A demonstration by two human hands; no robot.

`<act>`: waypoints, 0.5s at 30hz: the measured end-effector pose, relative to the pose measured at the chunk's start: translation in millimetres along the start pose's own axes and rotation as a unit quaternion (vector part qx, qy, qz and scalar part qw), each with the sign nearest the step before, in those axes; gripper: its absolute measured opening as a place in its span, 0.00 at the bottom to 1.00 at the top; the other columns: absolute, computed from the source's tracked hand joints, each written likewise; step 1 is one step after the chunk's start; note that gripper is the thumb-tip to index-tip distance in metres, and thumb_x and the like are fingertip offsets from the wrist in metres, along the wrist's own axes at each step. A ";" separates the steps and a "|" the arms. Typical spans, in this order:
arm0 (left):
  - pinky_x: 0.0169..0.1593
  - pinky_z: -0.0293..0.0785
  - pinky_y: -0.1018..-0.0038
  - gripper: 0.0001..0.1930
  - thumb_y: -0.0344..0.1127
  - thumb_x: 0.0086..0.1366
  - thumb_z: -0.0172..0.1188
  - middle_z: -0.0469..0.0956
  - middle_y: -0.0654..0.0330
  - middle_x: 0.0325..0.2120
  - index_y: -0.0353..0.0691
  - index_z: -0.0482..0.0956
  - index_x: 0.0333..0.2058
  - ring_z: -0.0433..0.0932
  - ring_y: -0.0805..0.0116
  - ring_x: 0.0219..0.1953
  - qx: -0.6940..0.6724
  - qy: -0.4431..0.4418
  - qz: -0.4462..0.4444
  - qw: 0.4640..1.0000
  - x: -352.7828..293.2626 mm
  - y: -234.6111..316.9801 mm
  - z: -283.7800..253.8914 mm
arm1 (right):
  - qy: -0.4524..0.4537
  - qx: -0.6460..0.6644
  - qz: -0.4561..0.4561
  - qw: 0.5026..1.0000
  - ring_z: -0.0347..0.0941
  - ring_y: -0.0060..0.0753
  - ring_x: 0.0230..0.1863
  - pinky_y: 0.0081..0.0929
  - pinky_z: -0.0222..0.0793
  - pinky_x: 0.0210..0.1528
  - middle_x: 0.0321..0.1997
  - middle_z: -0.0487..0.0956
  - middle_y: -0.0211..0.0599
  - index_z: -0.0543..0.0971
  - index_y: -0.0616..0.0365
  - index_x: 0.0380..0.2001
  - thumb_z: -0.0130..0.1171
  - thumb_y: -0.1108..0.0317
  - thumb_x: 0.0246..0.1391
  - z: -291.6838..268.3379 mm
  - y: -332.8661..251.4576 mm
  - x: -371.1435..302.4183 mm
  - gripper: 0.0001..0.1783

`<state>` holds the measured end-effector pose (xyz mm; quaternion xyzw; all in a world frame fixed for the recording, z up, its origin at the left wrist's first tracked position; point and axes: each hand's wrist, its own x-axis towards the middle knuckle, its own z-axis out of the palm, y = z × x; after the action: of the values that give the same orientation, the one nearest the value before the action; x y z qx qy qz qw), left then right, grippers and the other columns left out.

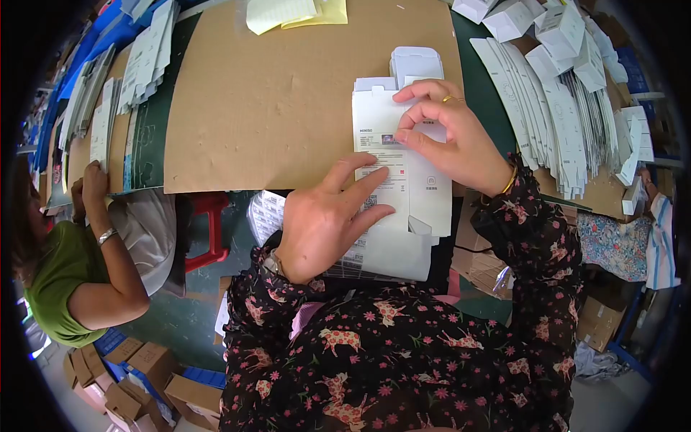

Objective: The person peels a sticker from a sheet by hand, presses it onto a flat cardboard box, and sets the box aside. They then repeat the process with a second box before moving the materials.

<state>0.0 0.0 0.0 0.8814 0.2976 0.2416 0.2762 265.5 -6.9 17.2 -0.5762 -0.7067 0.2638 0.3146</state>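
A stack of flat white folding cartons [420,180] lies at the table's front edge, its near end jutting over my lap. My left hand [324,219] rests on the top carton with fingers spread, fingertips on its printed panel. Over the same panel, my right hand [457,137] has thumb and index finger pinched at a small shiny dark sticker [389,140]. That sticker's edge meets the fingertips; whether it is fully down on the carton I cannot tell. Below my left hand, a sheet with rows of printed labels [353,268] shows partly under the cartons.
Brown cardboard [288,101] covers the tabletop, with yellow paper [317,14] at its far edge. Flat cartons [533,108] and folded boxes [561,32] crowd the right; more cartons [147,61] stand left. A co-worker in green [79,281] sits left, beside a red stool [209,230].
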 end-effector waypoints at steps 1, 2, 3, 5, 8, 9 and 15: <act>0.35 0.84 0.68 0.24 0.43 0.63 0.78 0.83 0.60 0.59 0.43 0.87 0.56 0.88 0.61 0.32 0.004 0.005 0.006 1.000 0.5 -1.2 0.7 | 0.001 -0.013 -0.006 1.000 0.65 0.46 0.73 0.44 0.59 0.76 0.64 0.80 0.35 0.87 0.56 0.35 0.71 0.67 0.63 0.6 0.8 0.6 0.05; 0.34 0.84 0.68 0.24 0.44 0.64 0.77 0.83 0.61 0.59 0.43 0.87 0.56 0.88 0.61 0.32 0.008 0.011 0.013 1.000 0.9 -2.4 1.2 | 0.002 -0.025 -0.012 1.000 0.66 0.46 0.73 0.44 0.59 0.76 0.64 0.80 0.35 0.87 0.56 0.35 0.72 0.67 0.62 1.3 1.4 0.9 0.05; 0.33 0.84 0.67 0.23 0.45 0.65 0.76 0.83 0.62 0.59 0.43 0.87 0.56 0.88 0.61 0.31 0.012 0.016 0.019 1.000 1.1 -3.5 1.4 | 0.003 -0.038 -0.018 0.999 0.66 0.45 0.73 0.44 0.59 0.76 0.64 0.80 0.34 0.87 0.56 0.35 0.72 0.68 0.62 2.1 1.8 1.1 0.05; 0.33 0.84 0.67 0.24 0.45 0.65 0.76 0.83 0.62 0.59 0.42 0.87 0.56 0.88 0.61 0.31 0.015 0.012 0.023 1.000 1.5 -4.3 0.6 | 0.006 -0.044 -0.014 0.999 0.66 0.45 0.73 0.44 0.59 0.76 0.64 0.80 0.34 0.87 0.55 0.35 0.72 0.68 0.62 4.3 2.3 0.5 0.04; 0.32 0.83 0.67 0.24 0.46 0.65 0.77 0.83 0.63 0.59 0.41 0.87 0.55 0.87 0.62 0.30 0.026 0.007 0.033 0.999 2.0 -5.9 0.9 | 0.015 -0.056 -0.012 0.998 0.66 0.45 0.73 0.44 0.59 0.76 0.65 0.80 0.33 0.87 0.55 0.35 0.73 0.68 0.61 6.6 2.3 -1.4 0.04; 0.32 0.83 0.67 0.24 0.46 0.65 0.77 0.83 0.63 0.59 0.41 0.86 0.55 0.87 0.62 0.30 0.030 0.007 0.040 0.999 2.2 -7.0 1.4 | 0.024 -0.059 -0.010 0.998 0.65 0.45 0.73 0.44 0.59 0.76 0.65 0.80 0.33 0.87 0.55 0.34 0.73 0.68 0.61 6.3 1.5 -2.1 0.04; 0.31 0.83 0.68 0.24 0.46 0.64 0.77 0.83 0.62 0.60 0.41 0.86 0.55 0.87 0.61 0.30 0.040 -0.008 0.049 0.998 3.4 -10.6 -0.7 | 0.032 -0.083 -0.002 0.996 0.63 0.46 0.75 0.44 0.56 0.77 0.66 0.80 0.33 0.87 0.54 0.33 0.74 0.67 0.59 5.8 4.4 -4.2 0.05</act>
<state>-2.1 9.6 -5.3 0.9071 0.2614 0.2358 0.2308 264.6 -10.3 9.5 -0.6071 -0.7167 0.1855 0.2886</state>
